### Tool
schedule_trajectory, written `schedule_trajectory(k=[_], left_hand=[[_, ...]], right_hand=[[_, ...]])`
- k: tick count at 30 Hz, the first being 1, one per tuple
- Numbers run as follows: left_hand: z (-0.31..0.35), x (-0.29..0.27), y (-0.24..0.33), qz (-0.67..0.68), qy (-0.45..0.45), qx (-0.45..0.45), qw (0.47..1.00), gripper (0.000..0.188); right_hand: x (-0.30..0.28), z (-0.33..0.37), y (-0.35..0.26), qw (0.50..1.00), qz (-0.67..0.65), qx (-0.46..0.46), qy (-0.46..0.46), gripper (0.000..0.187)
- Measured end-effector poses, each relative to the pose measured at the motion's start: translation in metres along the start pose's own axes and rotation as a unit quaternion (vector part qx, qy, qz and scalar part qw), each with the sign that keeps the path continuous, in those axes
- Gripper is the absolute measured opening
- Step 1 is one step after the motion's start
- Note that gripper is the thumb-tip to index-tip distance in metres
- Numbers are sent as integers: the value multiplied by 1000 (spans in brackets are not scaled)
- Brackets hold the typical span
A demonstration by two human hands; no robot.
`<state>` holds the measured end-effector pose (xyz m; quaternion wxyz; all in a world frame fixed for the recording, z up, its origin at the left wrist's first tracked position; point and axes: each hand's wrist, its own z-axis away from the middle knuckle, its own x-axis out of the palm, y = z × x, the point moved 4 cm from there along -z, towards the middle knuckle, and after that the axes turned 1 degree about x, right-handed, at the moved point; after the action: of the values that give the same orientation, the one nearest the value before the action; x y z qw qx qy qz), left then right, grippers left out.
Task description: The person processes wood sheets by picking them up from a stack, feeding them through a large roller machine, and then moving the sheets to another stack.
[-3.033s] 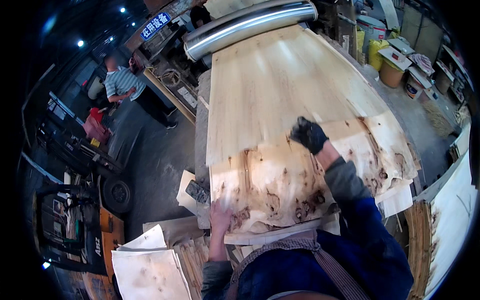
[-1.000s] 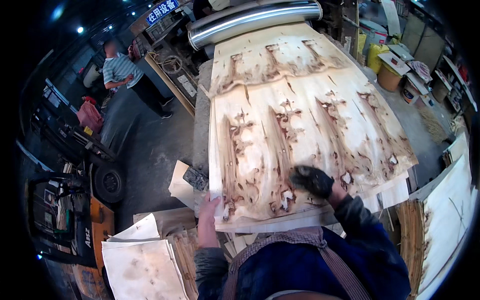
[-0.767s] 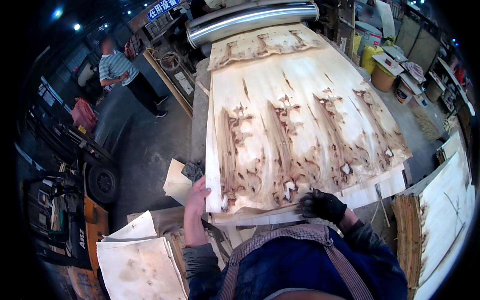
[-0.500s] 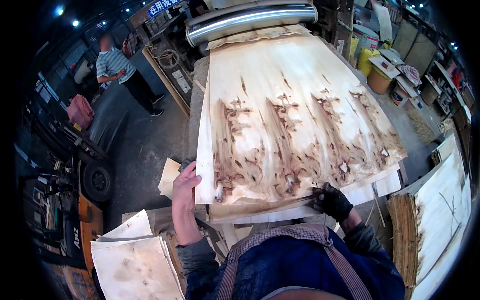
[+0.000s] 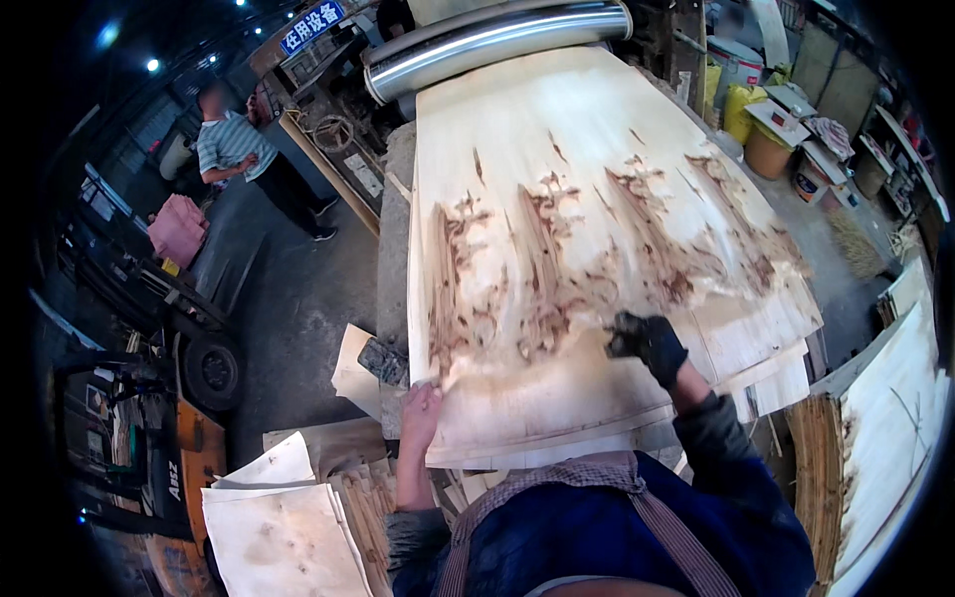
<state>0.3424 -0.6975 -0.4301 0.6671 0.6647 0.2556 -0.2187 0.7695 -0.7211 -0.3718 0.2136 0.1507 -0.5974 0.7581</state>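
A wide, pale wood veneer sheet [image 5: 507,229] with brown knotty streaks lies on a stack of veneer [image 5: 557,413], its far end against a shiny metal roller [image 5: 497,45]. My bare left hand [image 5: 422,406] is closed at the sheet's near left corner, fingers curled over the edge. At the ragged near edge, right of the middle, is my right hand [image 5: 652,348] in a black glove; its fingers look closed on that edge, though the dark glove hides detail. Beside my left hand sits a dark, block-like object [image 5: 382,360].
Smaller veneer pieces [image 5: 279,542] are piled at lower left. A tall veneer stack [image 5: 875,438] stands at right. Beyond a forklift [image 5: 194,438] on the left, another person [image 5: 234,149] stands. Buckets [image 5: 766,149] and a broom head [image 5: 851,244] are at far right.
The streaked sheet has flattened and its far end has moved up to the roller. Its near edge has moved away from me, baring the sheet beneath. My left hand came lower, my right farther forward.
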Motion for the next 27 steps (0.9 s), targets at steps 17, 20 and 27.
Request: schedule_trajectory(k=[17,20,27], left_hand=[[-13,-13,-5,289,-18,-148,946,60],[-15,-35,9,341,-44,-111,932,53],[-10,-79,101,394,-81,-51,914,46]], right_hand=[[38,-173,46,946,-177,203,-178,15],[45,-81,66,961,-135,157,-184,31],[55,62,82,925,-191,260,-198,37]])
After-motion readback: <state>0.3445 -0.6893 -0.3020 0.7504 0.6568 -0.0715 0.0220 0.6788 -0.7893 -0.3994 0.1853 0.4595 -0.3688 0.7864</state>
